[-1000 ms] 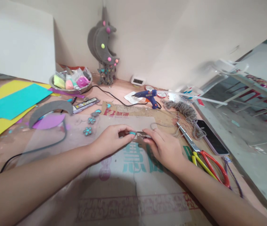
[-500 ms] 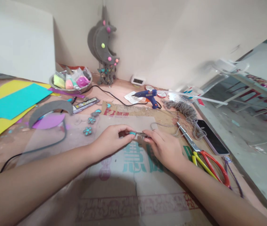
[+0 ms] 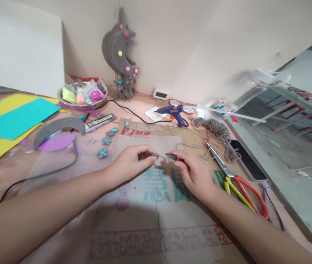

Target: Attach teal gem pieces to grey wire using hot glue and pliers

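Between the thumb and finger of my left hand (image 3: 130,161) is a small flat grey piece (image 3: 153,154), seen nearly edge-on. A thin grey string (image 3: 162,157) runs from it toward the right. My right hand (image 3: 196,172) is closed on a small dark piece with a pointed tip (image 3: 171,156), its other end hidden by the fingers. Both hands hover over a printed cardboard sheet (image 3: 156,216), a short gap apart. Left of them lie several grey flower shapes with turquoise petals (image 3: 102,153). Scissors with red and yellow handles (image 3: 229,170) rest right of my right hand.
A blue glue gun (image 3: 174,110) lies at the back, its black cord (image 3: 130,113) trailing left. Tangled grey yarn (image 3: 213,128) and a phone (image 3: 248,161) are at the right edge. A grey crescent (image 3: 54,128), coloured sheets (image 3: 18,119) and a metal bowl (image 3: 81,106) occupy the left.
My right hand has moved slightly right, widening the gap and exposing the string. The piece in my left hand has turned, so its turquoise face no longer shows.
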`<state>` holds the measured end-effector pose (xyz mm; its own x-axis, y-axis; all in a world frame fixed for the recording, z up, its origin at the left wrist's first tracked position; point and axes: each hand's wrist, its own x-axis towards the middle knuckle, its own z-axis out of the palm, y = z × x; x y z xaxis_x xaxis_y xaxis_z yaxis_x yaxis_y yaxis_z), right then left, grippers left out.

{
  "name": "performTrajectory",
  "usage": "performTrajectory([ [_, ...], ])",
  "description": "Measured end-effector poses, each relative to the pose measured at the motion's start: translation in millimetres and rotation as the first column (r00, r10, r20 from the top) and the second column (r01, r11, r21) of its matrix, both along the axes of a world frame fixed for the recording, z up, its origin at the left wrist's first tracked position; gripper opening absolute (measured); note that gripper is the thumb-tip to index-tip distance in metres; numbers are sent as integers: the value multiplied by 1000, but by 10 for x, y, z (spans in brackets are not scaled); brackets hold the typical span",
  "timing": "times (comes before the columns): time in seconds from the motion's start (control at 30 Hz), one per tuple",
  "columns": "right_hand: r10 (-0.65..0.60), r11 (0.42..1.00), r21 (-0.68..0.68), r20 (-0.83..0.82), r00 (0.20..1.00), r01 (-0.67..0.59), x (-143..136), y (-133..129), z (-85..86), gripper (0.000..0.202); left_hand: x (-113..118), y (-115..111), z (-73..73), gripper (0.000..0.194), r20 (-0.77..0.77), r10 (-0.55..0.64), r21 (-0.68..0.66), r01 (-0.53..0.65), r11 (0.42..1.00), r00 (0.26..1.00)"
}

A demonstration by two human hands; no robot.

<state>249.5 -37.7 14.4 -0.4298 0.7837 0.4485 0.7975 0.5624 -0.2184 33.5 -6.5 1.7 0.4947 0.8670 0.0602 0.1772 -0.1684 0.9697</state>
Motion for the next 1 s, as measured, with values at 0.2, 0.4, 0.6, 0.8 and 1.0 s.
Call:
performTrajectory([
  [0.2,-23,999,-24,-16,1000,22,-12,-20,2,25,-1,9,-7,13,12,20,55,-21,998,1000],
  [0.4,17,996,-77,-199,980,-33,-74,-57,9,20,2,3,-19,13,7,-17,48,17,999,1000],
  [0.6,163,986,-20,-105,981,-166,-77,-52,-37,23,-9,4,-26,14,-73,-47,117,55,992,996],
  [0.8,167,979,-102,-74,983,-174,-95,-57,-41,29,-10,-5,-28,13,-118,-86,195,108,975,989],
  [1.0,175,977,-84,-196,965,-195,-103,-29,-34,17,-12,2,-8,17,-75,-84,50,88,995,994],
])
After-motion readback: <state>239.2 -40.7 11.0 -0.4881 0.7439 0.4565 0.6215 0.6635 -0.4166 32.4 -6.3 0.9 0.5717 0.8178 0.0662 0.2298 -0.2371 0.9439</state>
